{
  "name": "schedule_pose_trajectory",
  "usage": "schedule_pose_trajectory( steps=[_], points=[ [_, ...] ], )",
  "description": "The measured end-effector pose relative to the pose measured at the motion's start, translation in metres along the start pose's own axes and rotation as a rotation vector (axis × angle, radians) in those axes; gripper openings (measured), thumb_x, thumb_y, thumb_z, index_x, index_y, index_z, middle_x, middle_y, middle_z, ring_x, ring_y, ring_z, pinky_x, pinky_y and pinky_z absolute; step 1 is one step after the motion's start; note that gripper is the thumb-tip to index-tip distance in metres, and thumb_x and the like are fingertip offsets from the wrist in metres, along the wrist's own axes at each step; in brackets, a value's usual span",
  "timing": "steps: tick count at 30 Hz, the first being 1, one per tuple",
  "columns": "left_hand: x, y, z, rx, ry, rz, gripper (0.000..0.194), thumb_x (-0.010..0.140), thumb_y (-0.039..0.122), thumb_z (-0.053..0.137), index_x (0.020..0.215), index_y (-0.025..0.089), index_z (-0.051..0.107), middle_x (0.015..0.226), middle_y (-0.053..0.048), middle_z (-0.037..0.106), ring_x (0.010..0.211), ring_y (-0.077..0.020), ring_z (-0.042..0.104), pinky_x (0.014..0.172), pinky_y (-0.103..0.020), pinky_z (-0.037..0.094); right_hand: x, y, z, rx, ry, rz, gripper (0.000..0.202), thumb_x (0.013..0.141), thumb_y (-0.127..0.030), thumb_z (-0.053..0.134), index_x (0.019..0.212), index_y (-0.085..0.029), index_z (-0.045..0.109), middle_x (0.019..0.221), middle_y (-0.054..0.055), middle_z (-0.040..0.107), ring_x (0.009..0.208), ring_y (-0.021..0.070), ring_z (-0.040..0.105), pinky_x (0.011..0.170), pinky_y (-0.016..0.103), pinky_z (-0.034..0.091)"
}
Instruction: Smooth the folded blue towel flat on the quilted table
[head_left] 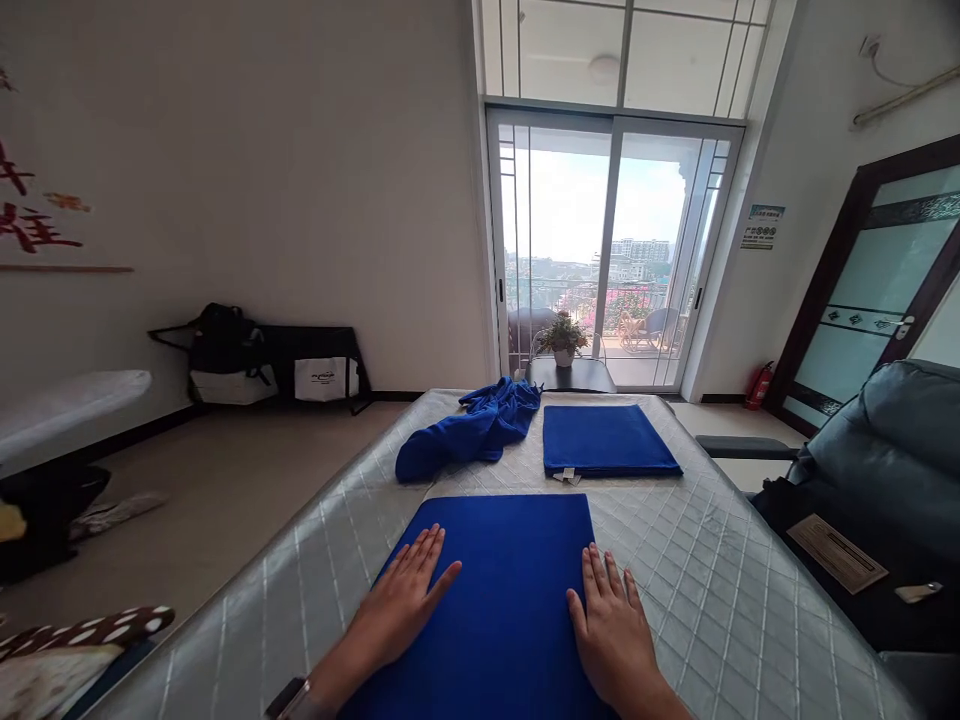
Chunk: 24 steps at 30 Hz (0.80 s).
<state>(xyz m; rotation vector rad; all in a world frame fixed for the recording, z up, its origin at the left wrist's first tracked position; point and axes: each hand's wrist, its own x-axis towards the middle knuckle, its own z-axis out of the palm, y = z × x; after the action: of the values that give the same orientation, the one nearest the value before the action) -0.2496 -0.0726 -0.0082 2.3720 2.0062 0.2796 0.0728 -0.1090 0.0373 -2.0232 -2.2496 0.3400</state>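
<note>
Blue and matte, the smooth cloth (502, 600) lies flat at the bottom centre of the frame, with a straight far edge, a rounded far left corner and its near end cut off by the frame. The left hand (401, 605) rests palm down on its left side, grip wide and flat, thumb out. The right hand (611, 630) lies over its right edge, grip also wide, fingers slightly spread. Beneath is a silvery quilted mattress (697, 570). Just beyond, right of centre, sits a neat rectangular blue stack (607, 438) with white tags at its near edge; to its left, a crumpled blue cloth (476, 430) lies in loose folds. Farther up, a potted plant (563, 340) stands before a glass sliding door (555, 220). At lower right is a dark armchair (907, 440).
</note>
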Motion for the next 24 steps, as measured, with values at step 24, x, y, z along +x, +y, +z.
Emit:
schedule_pose_trajectory(
  steps=[24],
  points=[
    [0.006,-0.027,0.015,-0.041,0.098,-0.137,0.086,0.094,0.067,0.019,0.153,0.005,0.024,0.161,-0.016,0.022,0.149,-0.028,0.02,0.12,-0.047,0.023,0.002,0.001,0.008,-0.083,0.038,-0.004,0.066,0.098,-0.05,0.019,0.155,-0.017,0.02,0.161,-0.002,0.014,0.15,0.0219,0.009,0.122,0.045,0.011]
  ],
)
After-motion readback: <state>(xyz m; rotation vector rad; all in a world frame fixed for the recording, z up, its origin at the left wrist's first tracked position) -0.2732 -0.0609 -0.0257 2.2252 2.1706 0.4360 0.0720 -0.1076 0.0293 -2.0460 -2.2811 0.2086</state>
